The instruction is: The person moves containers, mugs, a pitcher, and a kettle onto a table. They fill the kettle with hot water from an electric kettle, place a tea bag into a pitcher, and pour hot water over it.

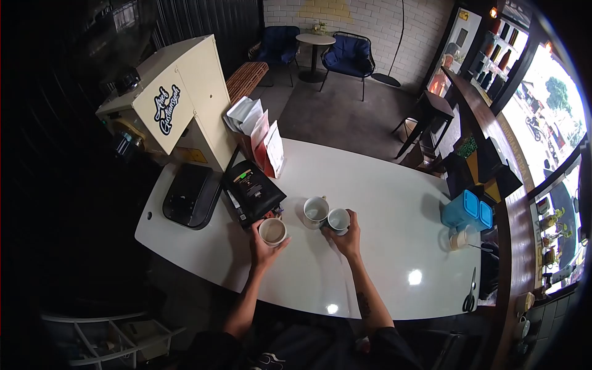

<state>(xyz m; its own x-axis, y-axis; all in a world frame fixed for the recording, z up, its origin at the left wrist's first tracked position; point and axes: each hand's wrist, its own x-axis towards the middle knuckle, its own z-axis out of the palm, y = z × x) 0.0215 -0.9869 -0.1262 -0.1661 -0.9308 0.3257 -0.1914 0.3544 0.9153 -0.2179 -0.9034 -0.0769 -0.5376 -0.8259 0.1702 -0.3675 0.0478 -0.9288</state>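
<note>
On the white table three cups are in view. My left hand (265, 250) is wrapped round a beige cup (272, 231), just in front of a black coffee bag (251, 188). A small pale cup (338, 219) is gripped from the right side by my right hand (348, 239). Beside that cup, on its left, stands a larger white cup (316, 209) that neither hand holds. The insides of all three cups face up. Some fingertips are hidden behind the cups.
A cream machine (191, 98) and a black device (191, 194) stand at the left, with upright packets (268, 148) behind the black bag. At the right are blue-lidded containers (462, 209), a clear cup (459, 239) and scissors (470, 293) near the table's edge (394, 317).
</note>
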